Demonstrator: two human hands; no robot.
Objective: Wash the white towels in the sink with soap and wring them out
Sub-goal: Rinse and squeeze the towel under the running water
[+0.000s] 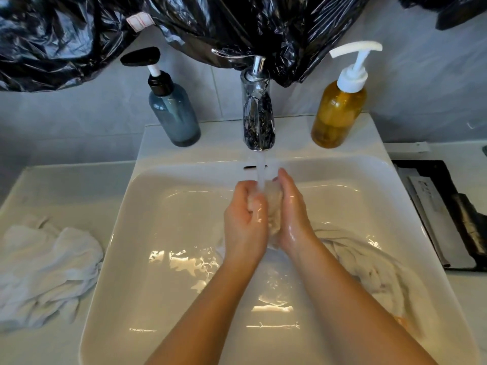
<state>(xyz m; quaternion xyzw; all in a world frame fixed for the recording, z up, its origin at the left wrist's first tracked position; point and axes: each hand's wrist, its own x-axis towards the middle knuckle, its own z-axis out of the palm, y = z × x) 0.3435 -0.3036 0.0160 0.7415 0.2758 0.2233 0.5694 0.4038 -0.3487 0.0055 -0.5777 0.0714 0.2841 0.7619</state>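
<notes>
A wet, bunched white cloth towel sits between both hands above the white ceramic sink, right under a thin stream of water falling from the chrome faucet. The left hand grips it with curled fingers. The right hand presses against its other side with nearly straight, wet fingers. A second soaked white towel lies along the basin's right side. A crumpled white towel rests on the pale counter left of the sink. On the back ledge a blue-grey pump bottle stands left of the faucet and an amber pump bottle right. Black plastic sheeting hangs above.
</notes>
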